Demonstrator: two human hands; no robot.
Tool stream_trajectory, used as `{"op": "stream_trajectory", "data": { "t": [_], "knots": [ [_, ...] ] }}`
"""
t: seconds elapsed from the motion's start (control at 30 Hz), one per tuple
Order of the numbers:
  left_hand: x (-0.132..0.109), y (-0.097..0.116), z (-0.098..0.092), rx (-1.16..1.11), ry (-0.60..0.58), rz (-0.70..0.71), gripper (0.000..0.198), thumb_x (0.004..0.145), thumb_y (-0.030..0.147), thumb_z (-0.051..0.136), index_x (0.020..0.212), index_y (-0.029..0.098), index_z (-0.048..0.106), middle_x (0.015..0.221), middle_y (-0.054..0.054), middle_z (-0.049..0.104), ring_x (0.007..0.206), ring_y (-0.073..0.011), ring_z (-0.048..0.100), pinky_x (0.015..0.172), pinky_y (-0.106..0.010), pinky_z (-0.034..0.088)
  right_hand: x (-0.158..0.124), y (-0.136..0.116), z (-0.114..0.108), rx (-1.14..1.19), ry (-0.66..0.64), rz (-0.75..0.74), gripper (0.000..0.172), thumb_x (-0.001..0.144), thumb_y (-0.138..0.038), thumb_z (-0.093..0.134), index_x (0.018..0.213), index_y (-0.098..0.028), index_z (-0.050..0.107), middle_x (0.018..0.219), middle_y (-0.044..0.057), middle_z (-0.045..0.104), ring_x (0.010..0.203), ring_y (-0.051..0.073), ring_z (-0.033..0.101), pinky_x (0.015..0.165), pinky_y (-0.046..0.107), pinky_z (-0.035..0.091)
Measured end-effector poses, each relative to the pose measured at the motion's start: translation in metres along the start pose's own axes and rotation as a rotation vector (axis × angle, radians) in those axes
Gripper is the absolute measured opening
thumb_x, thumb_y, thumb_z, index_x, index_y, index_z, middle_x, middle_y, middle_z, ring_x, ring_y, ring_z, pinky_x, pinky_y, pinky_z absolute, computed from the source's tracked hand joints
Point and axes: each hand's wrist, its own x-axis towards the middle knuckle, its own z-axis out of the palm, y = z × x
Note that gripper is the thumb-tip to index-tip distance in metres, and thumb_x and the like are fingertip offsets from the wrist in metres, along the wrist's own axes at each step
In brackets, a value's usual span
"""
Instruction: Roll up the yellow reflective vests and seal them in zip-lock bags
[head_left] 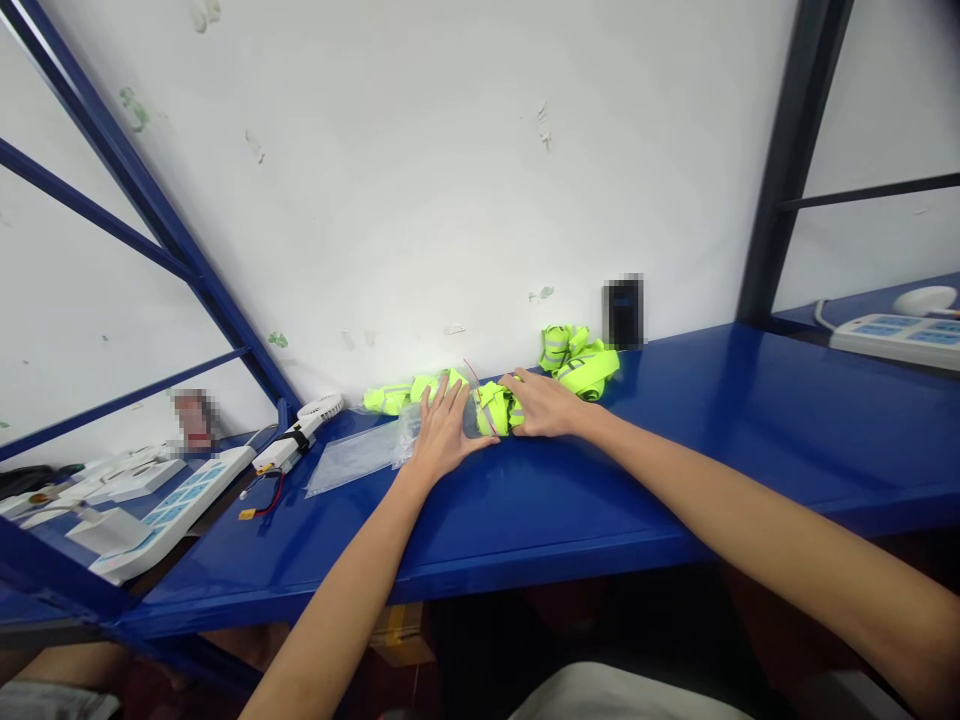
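Note:
My left hand [444,432] lies flat with fingers spread on a clear plastic bag [409,432] on the blue shelf [675,470]. My right hand [541,403] rests just to its right, fingers pressed on a folded neon-yellow reflective band [496,408] at the bag's mouth. More neon-yellow bands lie behind: one bundle [394,396] to the left by the wall, another heap [579,360] to the right. A thin red wire pokes up between my hands.
Another flat clear bag [349,462] lies left of my hands. A small white fan [321,407], a white device with red and black wires [277,458] and a white power strip [172,515] sit at left. Another power strip [896,335] is at far right. Blue shelf posts flank the bay.

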Motion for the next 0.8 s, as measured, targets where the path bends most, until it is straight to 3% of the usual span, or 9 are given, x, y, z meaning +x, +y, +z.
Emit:
{"op": "stream_trajectory", "data": {
  "t": [0.33,0.53,0.67,0.8],
  "knots": [
    [-0.0034,0.0046,0.0007,-0.183,-0.154,-0.04,0.09,0.073,0.056,0.071,0.144,0.02,0.029,0.14,-0.018,0.049,0.128,-0.0337,0.05,0.1,-0.049,0.046,-0.0013,0.0012,-0.0024,0.029,-0.062,-0.007,0.066,0.063,-0.045,0.074,0.118,-0.018,0.051,0.106,0.013,0.06,0.083,0.029,0.064,0.063,0.033,0.043],
    [-0.0019,0.0051,-0.0015,-0.117,-0.085,0.077,0.08,0.076,0.051,0.069,0.141,0.018,0.035,0.149,-0.018,0.038,0.136,-0.0339,0.039,0.107,-0.05,0.04,0.0018,0.0073,-0.0039,0.184,-0.113,0.032,0.059,0.055,-0.044,0.079,0.106,-0.02,0.059,0.096,0.01,0.067,0.081,0.029,0.065,0.062,0.031,0.041],
    [-0.0001,0.0053,-0.0022,-0.075,-0.121,0.18,0.076,0.079,0.039,0.067,0.143,0.018,0.032,0.147,-0.016,0.042,0.137,-0.0299,0.039,0.113,-0.049,0.032,0.0043,0.007,-0.0044,0.304,-0.194,0.05,0.049,0.052,-0.042,0.079,0.094,-0.02,0.064,0.085,0.005,0.069,0.071,0.025,0.065,0.057,0.03,0.039],
    [0.0007,0.0092,-0.0037,-0.081,-0.147,0.172,0.076,0.079,0.039,0.065,0.144,0.018,0.031,0.148,-0.016,0.042,0.137,-0.0292,0.04,0.114,-0.05,0.029,0.0055,0.0034,-0.0068,0.368,-0.193,0.069,0.046,0.049,-0.041,0.081,0.087,-0.021,0.065,0.078,0.002,0.068,0.064,0.021,0.063,0.053,0.029,0.039]
  ]
}}
